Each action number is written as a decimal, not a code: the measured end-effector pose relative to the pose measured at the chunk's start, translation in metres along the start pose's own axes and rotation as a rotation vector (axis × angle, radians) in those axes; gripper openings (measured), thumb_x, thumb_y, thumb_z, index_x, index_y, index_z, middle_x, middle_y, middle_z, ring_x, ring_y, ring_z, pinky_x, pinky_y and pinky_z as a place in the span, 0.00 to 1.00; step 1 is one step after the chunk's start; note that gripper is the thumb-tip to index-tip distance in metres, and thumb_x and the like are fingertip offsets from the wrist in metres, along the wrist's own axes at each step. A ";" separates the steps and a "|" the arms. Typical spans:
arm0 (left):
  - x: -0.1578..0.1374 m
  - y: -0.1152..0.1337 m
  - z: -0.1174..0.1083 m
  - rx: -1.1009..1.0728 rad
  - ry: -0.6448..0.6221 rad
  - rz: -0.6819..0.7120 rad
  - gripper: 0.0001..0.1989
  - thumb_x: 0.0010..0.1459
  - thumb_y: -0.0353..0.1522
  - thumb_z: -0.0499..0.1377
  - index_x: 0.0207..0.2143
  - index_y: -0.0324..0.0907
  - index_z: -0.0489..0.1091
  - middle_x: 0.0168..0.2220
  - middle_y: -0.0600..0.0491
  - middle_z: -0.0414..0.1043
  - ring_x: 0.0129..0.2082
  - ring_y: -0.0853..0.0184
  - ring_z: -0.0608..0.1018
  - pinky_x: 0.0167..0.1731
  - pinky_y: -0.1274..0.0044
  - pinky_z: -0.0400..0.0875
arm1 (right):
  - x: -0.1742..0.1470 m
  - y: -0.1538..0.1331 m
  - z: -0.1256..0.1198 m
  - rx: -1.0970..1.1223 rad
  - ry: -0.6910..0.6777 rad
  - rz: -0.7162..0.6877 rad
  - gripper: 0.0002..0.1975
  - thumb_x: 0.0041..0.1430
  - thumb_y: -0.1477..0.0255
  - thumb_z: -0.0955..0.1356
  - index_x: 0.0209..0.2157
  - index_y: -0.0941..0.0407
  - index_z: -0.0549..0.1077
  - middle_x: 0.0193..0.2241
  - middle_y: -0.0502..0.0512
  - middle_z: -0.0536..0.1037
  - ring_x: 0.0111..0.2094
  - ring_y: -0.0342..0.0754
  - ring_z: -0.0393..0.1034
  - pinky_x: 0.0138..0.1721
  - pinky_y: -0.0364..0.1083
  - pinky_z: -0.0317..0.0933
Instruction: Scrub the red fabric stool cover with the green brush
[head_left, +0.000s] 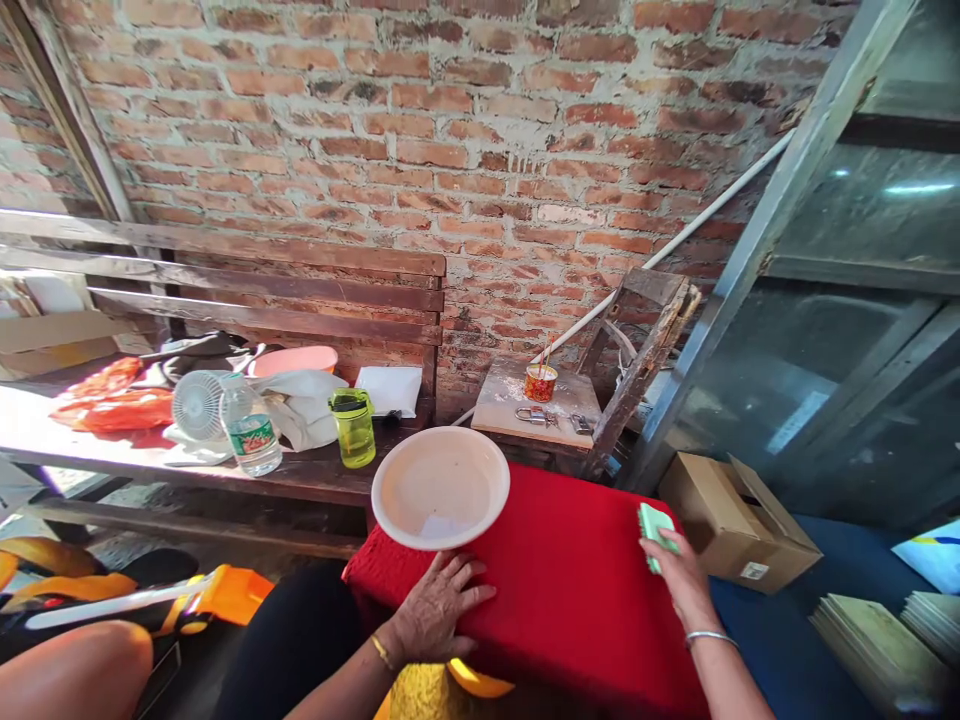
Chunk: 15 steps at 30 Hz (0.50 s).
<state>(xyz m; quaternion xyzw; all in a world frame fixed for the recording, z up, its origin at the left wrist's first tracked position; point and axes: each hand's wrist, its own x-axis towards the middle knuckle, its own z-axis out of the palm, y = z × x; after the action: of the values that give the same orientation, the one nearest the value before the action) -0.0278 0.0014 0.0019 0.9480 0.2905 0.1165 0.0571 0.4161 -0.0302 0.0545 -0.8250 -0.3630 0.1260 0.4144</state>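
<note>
My right hand (673, 565) grips a pale green scrub brush (657, 522) at the right edge of a red cloth (577, 570). The brush is tilted on its side, its bristles facing left. My left hand (442, 605) lies on the cloth near its front edge, fingers spread and holding nothing. Just beyond those fingertips stands a cream plastic basin (442, 470). A small whitish patch shows at the bottom of the basin; I cannot make out what it is.
Left is a wooden bench (352, 485) bearing a water bottle (251, 435), a green bottle (352, 430) and a small fan (199, 405). A wooden chair (491, 410) holds a red cup (541, 383) and padlocks. A cardboard box (731, 530) sits right. Orange toy-like parts (232, 590) lie lower left.
</note>
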 end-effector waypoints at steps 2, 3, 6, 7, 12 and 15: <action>-0.001 -0.001 0.003 0.015 0.014 0.005 0.41 0.47 0.41 0.73 0.63 0.56 0.65 0.63 0.50 0.66 0.63 0.48 0.66 0.67 0.53 0.51 | -0.022 -0.028 0.043 0.009 -0.121 -0.105 0.29 0.42 0.56 0.68 0.45 0.56 0.77 0.33 0.55 0.77 0.33 0.57 0.75 0.37 0.53 0.70; -0.002 -0.001 0.004 0.024 0.023 0.006 0.41 0.47 0.41 0.73 0.63 0.56 0.65 0.63 0.50 0.66 0.63 0.48 0.66 0.67 0.54 0.51 | -0.035 -0.041 0.063 0.009 -0.180 -0.168 0.27 0.42 0.59 0.69 0.45 0.55 0.78 0.35 0.55 0.77 0.35 0.56 0.75 0.39 0.52 0.70; -0.002 -0.003 0.007 0.044 0.034 0.006 0.42 0.46 0.42 0.74 0.63 0.57 0.65 0.63 0.51 0.66 0.62 0.47 0.66 0.67 0.53 0.51 | -0.073 -0.075 0.110 0.001 -0.357 -0.376 0.22 0.41 0.69 0.71 0.43 0.52 0.80 0.40 0.53 0.76 0.42 0.53 0.74 0.47 0.48 0.68; -0.002 -0.003 0.008 0.046 0.030 0.007 0.42 0.46 0.42 0.74 0.63 0.57 0.65 0.63 0.51 0.66 0.62 0.47 0.66 0.66 0.53 0.51 | -0.083 -0.084 0.121 -0.006 -0.408 -0.434 0.22 0.40 0.71 0.71 0.42 0.51 0.81 0.40 0.53 0.76 0.43 0.52 0.74 0.48 0.47 0.67; -0.002 -0.003 0.008 0.037 0.015 0.014 0.43 0.46 0.44 0.74 0.64 0.57 0.64 0.63 0.51 0.66 0.62 0.47 0.66 0.66 0.52 0.52 | -0.085 -0.098 0.137 -0.093 -0.499 -0.506 0.20 0.38 0.75 0.72 0.38 0.50 0.81 0.40 0.52 0.76 0.44 0.51 0.74 0.48 0.45 0.65; -0.001 -0.002 0.006 0.028 0.008 0.003 0.43 0.46 0.42 0.74 0.64 0.57 0.64 0.63 0.51 0.66 0.62 0.47 0.66 0.66 0.52 0.51 | -0.047 -0.078 0.104 -0.179 -0.378 -0.363 0.18 0.42 0.70 0.70 0.39 0.50 0.81 0.38 0.53 0.76 0.43 0.52 0.75 0.48 0.46 0.66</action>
<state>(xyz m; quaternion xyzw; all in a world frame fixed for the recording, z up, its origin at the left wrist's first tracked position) -0.0277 0.0020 -0.0048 0.9487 0.2910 0.1161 0.0424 0.2914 0.0287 0.0456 -0.7416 -0.5856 0.1690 0.2804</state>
